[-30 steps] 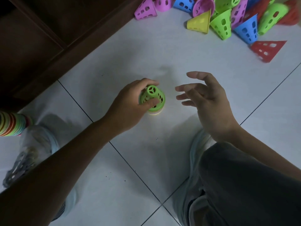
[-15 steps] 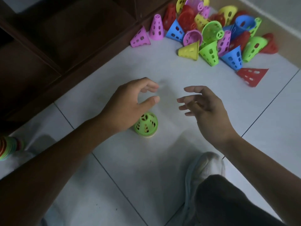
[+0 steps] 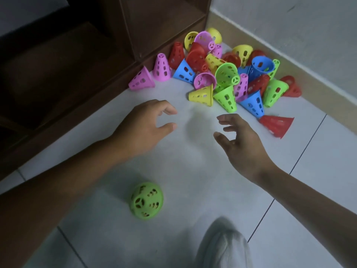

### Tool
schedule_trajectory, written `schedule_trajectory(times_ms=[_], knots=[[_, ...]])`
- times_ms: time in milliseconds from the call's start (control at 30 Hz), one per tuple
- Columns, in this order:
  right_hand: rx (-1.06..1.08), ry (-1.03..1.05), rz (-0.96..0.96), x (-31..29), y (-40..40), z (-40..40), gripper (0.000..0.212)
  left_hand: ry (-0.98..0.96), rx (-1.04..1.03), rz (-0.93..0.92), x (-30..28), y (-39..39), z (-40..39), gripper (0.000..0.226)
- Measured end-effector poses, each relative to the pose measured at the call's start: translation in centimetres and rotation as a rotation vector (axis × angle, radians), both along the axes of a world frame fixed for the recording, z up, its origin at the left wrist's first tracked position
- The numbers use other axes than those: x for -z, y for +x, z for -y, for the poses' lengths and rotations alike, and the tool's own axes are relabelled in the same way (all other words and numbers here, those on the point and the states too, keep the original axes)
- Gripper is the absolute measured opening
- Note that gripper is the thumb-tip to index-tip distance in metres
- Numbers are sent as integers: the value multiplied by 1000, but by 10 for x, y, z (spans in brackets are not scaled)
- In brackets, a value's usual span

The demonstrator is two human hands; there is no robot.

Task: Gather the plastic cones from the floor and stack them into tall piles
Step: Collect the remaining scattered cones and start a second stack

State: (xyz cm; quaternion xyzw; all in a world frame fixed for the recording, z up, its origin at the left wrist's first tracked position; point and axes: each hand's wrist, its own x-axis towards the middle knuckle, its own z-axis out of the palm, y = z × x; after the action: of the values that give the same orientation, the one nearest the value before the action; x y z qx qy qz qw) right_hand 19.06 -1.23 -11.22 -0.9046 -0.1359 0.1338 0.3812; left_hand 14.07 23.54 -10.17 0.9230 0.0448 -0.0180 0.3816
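My left hand (image 3: 144, 126) and right hand (image 3: 240, 144) hover with an empty, loosely open grip between the stack (image 3: 146, 201) and the cones (image 3: 225, 74).

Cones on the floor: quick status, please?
Left hand and right hand open, holding nothing. Green-topped stack upright near the feet. Loose cone pile ahead; nothing between.

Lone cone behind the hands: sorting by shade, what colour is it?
Green, with cut-out holes, clearest in the head view.
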Motion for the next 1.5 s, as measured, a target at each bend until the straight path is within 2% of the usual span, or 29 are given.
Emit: schedule_trajectory(times_ms=[167,367,467,700,800,967,1167,1333,1500], knots=[[-37,-108,99,16,40,3,44,1,12,-16,17,36,-4,29],[26,-226,324,28,86,-4,77,19,59,19,39,78,0,39],[54,-306,417,35,110,-3,87,29,105,56,49,99,3,46],[-61,-412,359,47,159,-5,103,102,148,114,66,143,19,57],[-129,-406,320,48,168,-10,101,162,162,166,71,154,29,65],[-243,-399,302,53,176,-8,96,166,210,73,77,168,37,69],[-247,-457,411,62,176,-11,90,181,279,133,87,174,39,71],[-304,-601,407,65,181,-15,94,266,316,154,87,175,32,73],[-249,-600,395,66,182,-21,88,277,298,188,86,177,27,69]])
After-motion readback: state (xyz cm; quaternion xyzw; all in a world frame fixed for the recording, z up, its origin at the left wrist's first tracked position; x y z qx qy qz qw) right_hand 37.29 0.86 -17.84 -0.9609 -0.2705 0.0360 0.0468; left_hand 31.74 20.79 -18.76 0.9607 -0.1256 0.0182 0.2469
